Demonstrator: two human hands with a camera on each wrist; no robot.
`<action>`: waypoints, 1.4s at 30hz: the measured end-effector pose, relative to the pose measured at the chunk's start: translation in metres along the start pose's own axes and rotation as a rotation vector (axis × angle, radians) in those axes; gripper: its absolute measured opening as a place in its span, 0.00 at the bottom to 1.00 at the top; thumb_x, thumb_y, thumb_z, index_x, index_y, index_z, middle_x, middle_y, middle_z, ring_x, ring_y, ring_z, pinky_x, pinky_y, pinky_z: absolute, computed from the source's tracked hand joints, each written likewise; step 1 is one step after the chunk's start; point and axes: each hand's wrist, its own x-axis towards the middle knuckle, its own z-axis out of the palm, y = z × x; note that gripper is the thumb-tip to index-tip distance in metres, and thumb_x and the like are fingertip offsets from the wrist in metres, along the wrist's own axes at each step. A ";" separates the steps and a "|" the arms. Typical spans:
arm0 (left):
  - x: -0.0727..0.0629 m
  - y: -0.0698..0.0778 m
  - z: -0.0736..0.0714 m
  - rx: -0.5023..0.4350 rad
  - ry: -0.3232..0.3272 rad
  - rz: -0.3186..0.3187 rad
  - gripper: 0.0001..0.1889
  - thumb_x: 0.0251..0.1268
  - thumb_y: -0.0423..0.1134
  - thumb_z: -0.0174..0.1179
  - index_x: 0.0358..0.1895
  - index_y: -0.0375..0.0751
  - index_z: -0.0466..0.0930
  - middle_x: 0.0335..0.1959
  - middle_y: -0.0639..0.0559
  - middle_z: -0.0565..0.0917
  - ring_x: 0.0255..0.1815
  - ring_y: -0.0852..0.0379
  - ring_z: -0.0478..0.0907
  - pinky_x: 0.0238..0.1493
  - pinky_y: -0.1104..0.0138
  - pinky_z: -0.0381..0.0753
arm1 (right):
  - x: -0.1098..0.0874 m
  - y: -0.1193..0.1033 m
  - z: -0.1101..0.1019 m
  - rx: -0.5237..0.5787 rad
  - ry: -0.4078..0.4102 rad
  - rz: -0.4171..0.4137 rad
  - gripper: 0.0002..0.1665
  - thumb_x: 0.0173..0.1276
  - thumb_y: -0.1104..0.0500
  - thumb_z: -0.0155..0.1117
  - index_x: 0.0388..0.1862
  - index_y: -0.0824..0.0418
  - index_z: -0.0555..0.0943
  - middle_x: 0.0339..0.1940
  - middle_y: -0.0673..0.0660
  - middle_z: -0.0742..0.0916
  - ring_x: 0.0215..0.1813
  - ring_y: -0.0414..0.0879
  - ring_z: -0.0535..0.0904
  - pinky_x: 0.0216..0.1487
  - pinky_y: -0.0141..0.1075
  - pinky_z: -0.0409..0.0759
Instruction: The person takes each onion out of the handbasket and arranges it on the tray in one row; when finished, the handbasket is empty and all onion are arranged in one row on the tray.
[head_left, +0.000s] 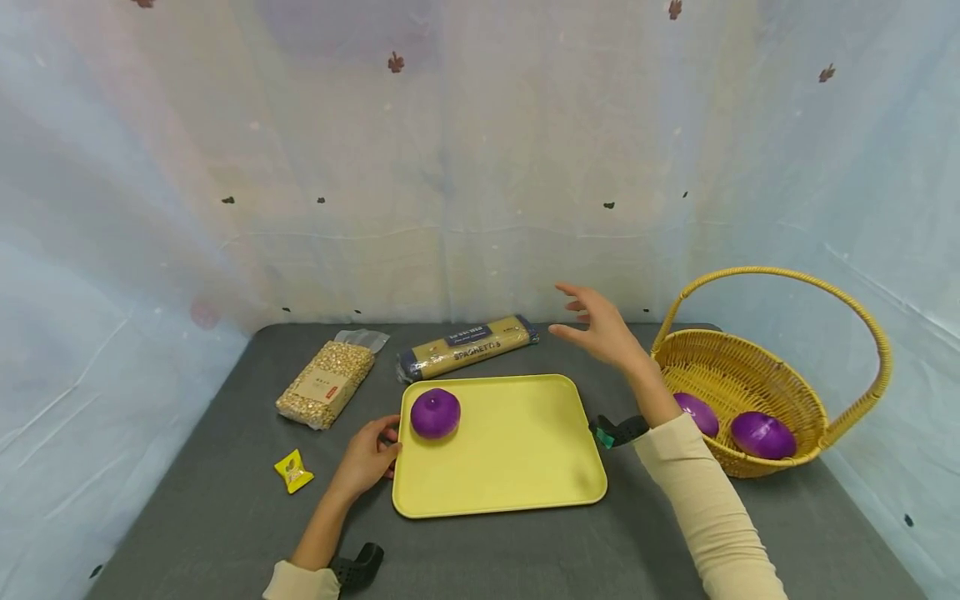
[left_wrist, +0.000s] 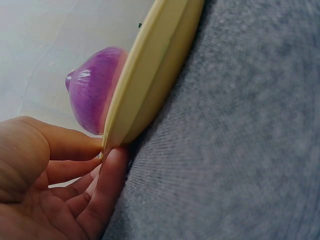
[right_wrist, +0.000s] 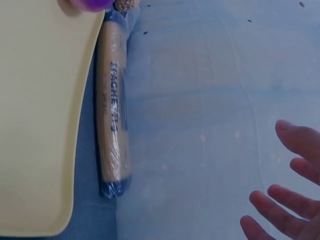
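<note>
Beside the purple onion (head_left: 435,413), the left hand (head_left: 365,454) pinches the yellow tray (head_left: 517,450), probably to steady it; the right hand (head_left: 600,329), fingers apart, hangs empty near the spaghetti pack (head_left: 468,347).

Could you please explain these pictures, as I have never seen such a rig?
There is no machine here: a person works with two bare hands. The wide picture is taken from the head, the others from each wrist. The left hand pinches the edge of a yellow tray bearing one purple onion-like thing; the right hand is raised, holding nothing. The grey table also bears a spaghetti pack, a bag of kernels, a small yellow packet and a basket with two more purple things.
</note>
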 end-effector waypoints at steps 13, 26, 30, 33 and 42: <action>0.001 0.001 0.000 -0.008 -0.005 0.002 0.23 0.58 0.25 0.57 0.60 0.30 0.70 0.38 0.42 0.73 0.22 0.56 0.73 0.15 0.67 0.79 | -0.011 0.018 -0.023 0.022 0.099 0.051 0.40 0.62 0.53 0.65 0.71 0.55 0.60 0.64 0.64 0.71 0.57 0.60 0.74 0.55 0.56 0.74; -0.001 0.001 0.000 0.000 -0.005 0.006 0.23 0.58 0.25 0.57 0.60 0.30 0.70 0.38 0.42 0.73 0.22 0.56 0.73 0.15 0.67 0.79 | -0.028 0.038 -0.043 0.034 0.161 0.137 0.39 0.62 0.52 0.65 0.71 0.48 0.61 0.62 0.62 0.74 0.57 0.61 0.74 0.55 0.54 0.74; -0.003 0.003 0.000 -0.012 -0.009 0.008 0.23 0.59 0.25 0.57 0.60 0.30 0.70 0.38 0.42 0.73 0.22 0.56 0.73 0.15 0.67 0.79 | -0.033 0.046 -0.050 0.039 0.176 0.163 0.39 0.62 0.53 0.65 0.71 0.48 0.61 0.61 0.63 0.74 0.57 0.61 0.74 0.56 0.56 0.74; -0.003 0.003 -0.001 -0.020 -0.007 0.007 0.23 0.59 0.25 0.56 0.60 0.30 0.70 0.38 0.42 0.73 0.22 0.56 0.73 0.15 0.67 0.79 | -0.037 0.049 -0.056 0.035 0.186 0.179 0.39 0.63 0.53 0.64 0.71 0.48 0.60 0.61 0.64 0.74 0.57 0.61 0.74 0.56 0.57 0.73; -0.003 0.003 0.000 -0.023 -0.005 0.008 0.23 0.58 0.24 0.57 0.60 0.30 0.70 0.38 0.42 0.73 0.21 0.56 0.74 0.15 0.67 0.78 | -0.048 0.053 -0.071 0.042 0.211 0.213 0.39 0.65 0.51 0.62 0.72 0.51 0.59 0.61 0.66 0.73 0.58 0.62 0.72 0.57 0.57 0.71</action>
